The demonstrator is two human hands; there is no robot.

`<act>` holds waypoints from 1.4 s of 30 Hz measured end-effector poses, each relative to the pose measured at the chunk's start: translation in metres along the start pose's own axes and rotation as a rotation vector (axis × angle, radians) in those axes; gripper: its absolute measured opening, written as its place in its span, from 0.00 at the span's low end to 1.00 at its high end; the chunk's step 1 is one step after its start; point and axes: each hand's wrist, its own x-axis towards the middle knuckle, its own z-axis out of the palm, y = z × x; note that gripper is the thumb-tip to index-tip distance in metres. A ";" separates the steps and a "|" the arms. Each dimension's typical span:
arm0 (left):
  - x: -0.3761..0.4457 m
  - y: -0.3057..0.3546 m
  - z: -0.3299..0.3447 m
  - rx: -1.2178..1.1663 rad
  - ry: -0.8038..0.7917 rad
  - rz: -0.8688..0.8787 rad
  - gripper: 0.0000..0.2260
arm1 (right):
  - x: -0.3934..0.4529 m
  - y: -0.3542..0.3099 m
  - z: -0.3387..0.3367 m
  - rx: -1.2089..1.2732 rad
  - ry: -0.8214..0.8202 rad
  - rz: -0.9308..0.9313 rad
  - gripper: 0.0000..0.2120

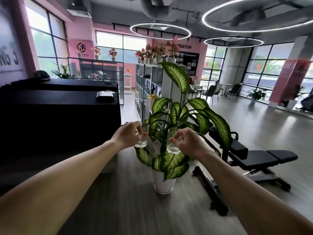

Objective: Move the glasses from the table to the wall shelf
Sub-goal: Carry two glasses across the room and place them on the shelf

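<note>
I carry two clear drinking glasses, one in each hand, held out in front of me at chest height. My left hand [127, 136] grips the left glass [142, 143] by its side, fingers wrapped around the upper part. My right hand [187, 141] holds the right glass [173, 148] the same way. Both glasses are upright and look empty. A white open shelf unit [149, 85] with several compartments stands farther ahead, beyond the plant.
A large potted plant [171, 131] in a white pot [163, 184] stands directly ahead on the wooden floor. A black weight bench [254, 158] is to the right. Black covered tables [59, 107] fill the left. Chairs and small tables stand far right.
</note>
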 end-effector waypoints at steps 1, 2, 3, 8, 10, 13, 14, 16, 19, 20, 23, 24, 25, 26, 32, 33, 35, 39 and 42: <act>0.011 -0.007 0.000 0.008 0.009 -0.003 0.13 | 0.014 0.001 0.006 0.004 0.001 -0.009 0.10; 0.022 -0.013 0.000 0.014 0.016 -0.007 0.12 | 0.030 0.002 0.012 0.011 -0.001 -0.015 0.10; 0.033 -0.020 0.000 0.017 0.024 -0.013 0.12 | 0.045 0.005 0.017 0.017 -0.007 -0.023 0.10; 0.093 -0.052 0.007 0.041 0.070 -0.056 0.09 | 0.125 0.023 0.044 0.032 -0.044 -0.111 0.09; 0.119 -0.061 0.010 0.062 0.087 -0.080 0.08 | 0.159 0.033 0.052 0.033 -0.052 -0.142 0.09; 0.162 -0.072 0.015 0.064 0.140 -0.128 0.10 | 0.219 0.050 0.062 0.050 -0.074 -0.189 0.08; 0.174 -0.075 0.016 0.062 0.152 -0.144 0.10 | 0.236 0.055 0.065 0.054 -0.081 -0.202 0.08; 0.201 -0.082 0.018 0.059 0.172 -0.177 0.10 | 0.274 0.063 0.068 0.056 -0.109 -0.243 0.08; 0.233 -0.090 0.019 0.074 0.209 -0.215 0.10 | 0.322 0.070 0.074 0.067 -0.127 -0.291 0.08; 0.244 -0.093 0.019 0.082 0.220 -0.228 0.10 | 0.337 0.072 0.078 0.085 -0.127 -0.297 0.08; 0.271 -0.103 0.022 0.112 0.231 -0.270 0.10 | 0.374 0.079 0.090 0.109 -0.141 -0.330 0.08; 0.277 -0.106 0.023 0.118 0.230 -0.281 0.10 | 0.382 0.080 0.095 0.117 -0.151 -0.347 0.08; 0.286 -0.111 0.023 0.123 0.234 -0.288 0.10 | 0.392 0.081 0.099 0.131 -0.160 -0.362 0.08; 0.294 -0.115 0.023 0.125 0.240 -0.294 0.10 | 0.403 0.082 0.104 0.145 -0.163 -0.371 0.08; 0.337 -0.153 0.022 0.153 0.272 -0.313 0.10 | 0.464 0.080 0.143 0.168 -0.188 -0.405 0.07; 0.345 -0.163 0.021 0.159 0.280 -0.319 0.10 | 0.475 0.078 0.151 0.163 -0.190 -0.411 0.07; 0.361 -0.182 0.019 0.162 0.287 -0.341 0.10 | 0.499 0.073 0.167 0.177 -0.201 -0.407 0.07; 0.398 -0.225 0.010 0.165 0.304 -0.372 0.10 | 0.552 0.060 0.202 0.182 -0.224 -0.434 0.06; 0.428 -0.257 0.001 0.172 0.324 -0.382 0.10 | 0.594 0.046 0.227 0.201 -0.197 -0.445 0.06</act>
